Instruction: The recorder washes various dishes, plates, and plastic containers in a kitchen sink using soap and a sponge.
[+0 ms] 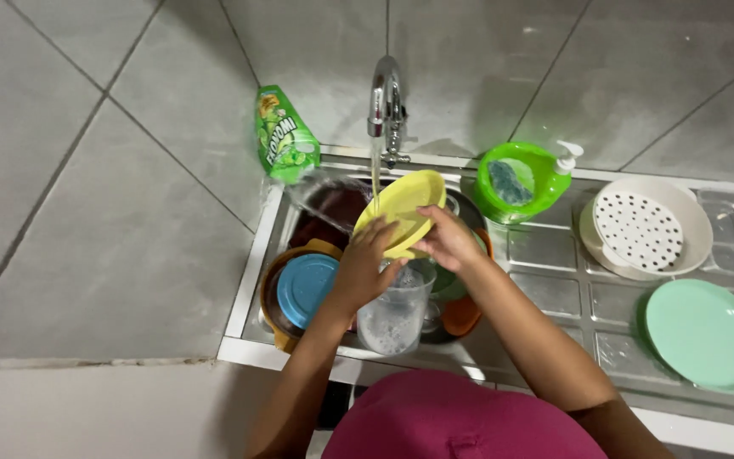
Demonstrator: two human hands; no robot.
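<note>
Holding a yellow plate (399, 208) under the tap (386, 106), both hands are on its near rim. L hand (365, 270) has fingers curled up onto the lower-left edge; R hand (448, 238) is closed over the lower-right edge, thumb side on the face. Neither hand is free.

Plate position: tilted, concave face toward the person, far rim raised toward the tap. It sits above the sink (252, 280), centre-rear. Long axis runs roughly lower-left to upper-right. Water stream (375, 174) falls onto the upper-left part of the plate.

Plate lies ahead of and slightly above both hands; R hand is nearer its centre, L hand lower and closer to the body.

Below the hands: clear plastic cup (394, 314), sudsy inside, just under the L fingers; contact w/ cup cannot be told. Left of it, blue lid (305, 287) lying in a brown bowl (275, 319). Orange dish (465, 313) partly hidden under the R forearm.

Room: sink is crowded, little free space downward. Open room is to the right, over the steel drainboard (554, 293), where a mint plate (707, 333) and a white strainer bowl (646, 228) rest. Green soap dispenser (524, 180) w/ sponge stands at the rear edge, near the R hand; green refill pouch (284, 136) leans at rear left.
</note>
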